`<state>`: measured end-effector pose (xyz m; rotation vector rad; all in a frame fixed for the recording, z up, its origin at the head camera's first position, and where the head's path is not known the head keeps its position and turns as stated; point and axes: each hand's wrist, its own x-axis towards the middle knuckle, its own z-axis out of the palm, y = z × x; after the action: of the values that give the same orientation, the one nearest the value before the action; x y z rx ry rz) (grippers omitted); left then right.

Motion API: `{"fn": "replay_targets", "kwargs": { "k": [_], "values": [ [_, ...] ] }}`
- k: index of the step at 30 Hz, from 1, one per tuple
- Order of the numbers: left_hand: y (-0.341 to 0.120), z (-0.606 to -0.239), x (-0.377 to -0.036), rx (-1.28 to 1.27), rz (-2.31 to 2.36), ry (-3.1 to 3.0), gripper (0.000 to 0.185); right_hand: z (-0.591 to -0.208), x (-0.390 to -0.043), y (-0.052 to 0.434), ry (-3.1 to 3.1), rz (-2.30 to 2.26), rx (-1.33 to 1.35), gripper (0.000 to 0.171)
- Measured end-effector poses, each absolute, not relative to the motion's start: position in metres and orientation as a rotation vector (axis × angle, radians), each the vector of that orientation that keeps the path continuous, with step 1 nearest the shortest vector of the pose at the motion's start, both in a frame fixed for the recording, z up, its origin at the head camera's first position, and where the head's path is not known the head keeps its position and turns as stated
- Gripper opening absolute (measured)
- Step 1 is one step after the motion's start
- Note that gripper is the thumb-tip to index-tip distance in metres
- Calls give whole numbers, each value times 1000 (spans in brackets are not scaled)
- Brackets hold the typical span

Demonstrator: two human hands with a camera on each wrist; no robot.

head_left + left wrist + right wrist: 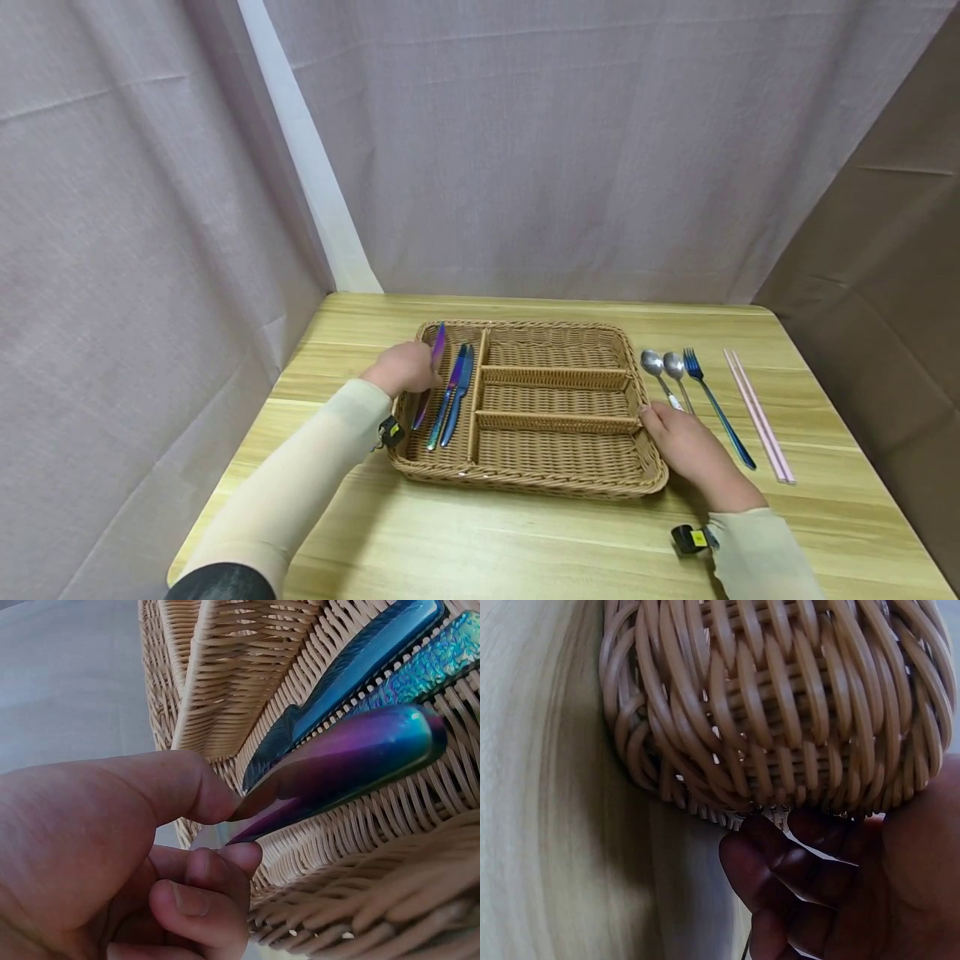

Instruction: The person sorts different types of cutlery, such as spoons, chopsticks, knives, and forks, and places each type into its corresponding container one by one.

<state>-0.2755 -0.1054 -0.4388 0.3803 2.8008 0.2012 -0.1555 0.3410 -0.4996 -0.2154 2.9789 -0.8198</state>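
Note:
A divided wicker basket (pixel 555 479) lies on the table. My left hand (pixel 405 367) is over its left compartment and pinches a purple, rainbow-sheened table knife (pixel 360 754) between thumb and fingers. The knife slants along the compartment's left side. Two more knives lie beside it on the wicker: one with a blue handle (pixel 375 645), one with a textured, iridescent handle (pixel 427 671). At the basket's right side, my right hand (pixel 692 450) grips the rim, thumb on top. In the right wrist view its fingers (pixel 769 859) curl against the wicker from outside.
Right of the basket lie two spoons (pixel 652 362), a blue fork (pixel 718 407) and a pair of pink chopsticks (pixel 759 417). Two thin dividers (pixel 555 422) split the basket's right part into three compartments. Grey curtains (pixel 562 167) hang behind the wooden table (pixel 480 542).

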Motion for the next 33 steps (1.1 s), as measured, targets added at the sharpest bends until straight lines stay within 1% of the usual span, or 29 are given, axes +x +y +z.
{"fn": "replay_targets", "kwargs": {
  "k": [8,17,21,29,33],
  "values": [
    [-94,-439,-274,370,159,2807,46,-499,-156,341,2979,-814,-219,56],
    [-85,-439,-274,348,105,2792,32,-501,-156,341,2966,-825,-217,58],
    [-85,-442,-275,354,108,2775,35,-500,-156,342,2965,-827,-218,56],
    [-82,-440,-276,346,107,2715,50,-498,-156,341,2970,-815,-218,53],
    [-80,-441,-281,321,78,2653,50,-497,-156,340,2967,-816,-214,53]
  ]
}}
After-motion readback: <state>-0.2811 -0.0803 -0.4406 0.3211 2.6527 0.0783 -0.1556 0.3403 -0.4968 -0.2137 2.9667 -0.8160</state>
